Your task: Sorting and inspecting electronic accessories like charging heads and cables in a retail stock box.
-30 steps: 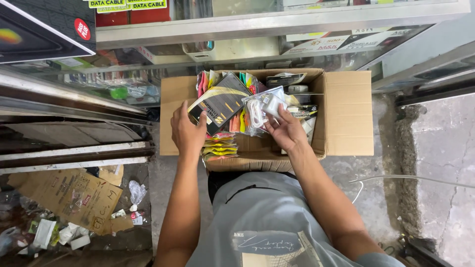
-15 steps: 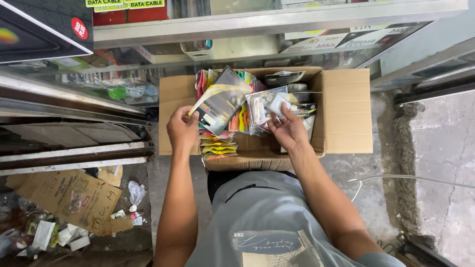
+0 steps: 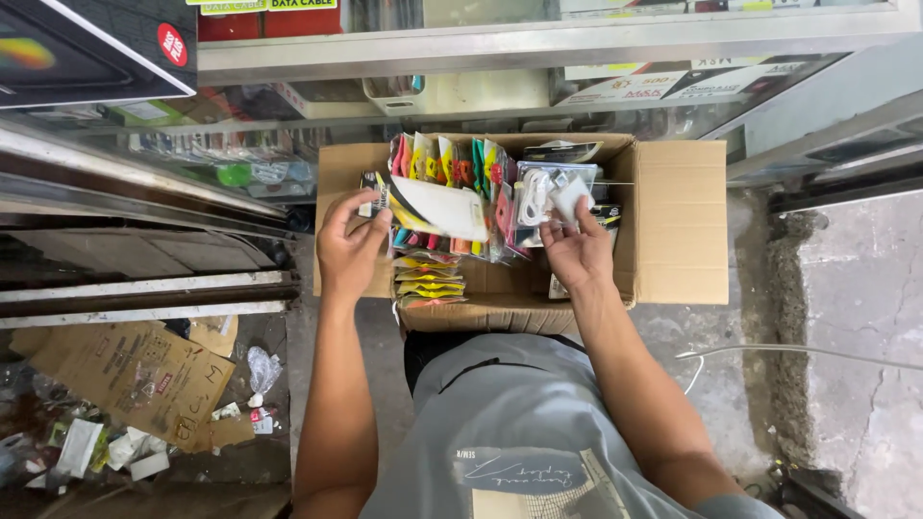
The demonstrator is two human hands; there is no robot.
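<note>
Left hand (image 3: 351, 245) grips a white-and-black packet (image 3: 433, 207), right hand (image 3: 577, 252) pinches a clear cable pouch (image 3: 543, 197); the cardboard box (image 3: 673, 226) remains mostly full.

One open cardboard box (image 3: 673, 221), two hands (image 3: 351, 252), perhaps a dozen colourful packets (image 3: 452, 163); overlap blurs the count.

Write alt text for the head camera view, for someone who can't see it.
Seen from above, a person's left hand holds a flat white and dark packet while the right hand grips clear packets of white cables over an open cardboard box of colourful packets. Glass display shelves stand behind; flattened cardboard lies on the floor at left.
</note>
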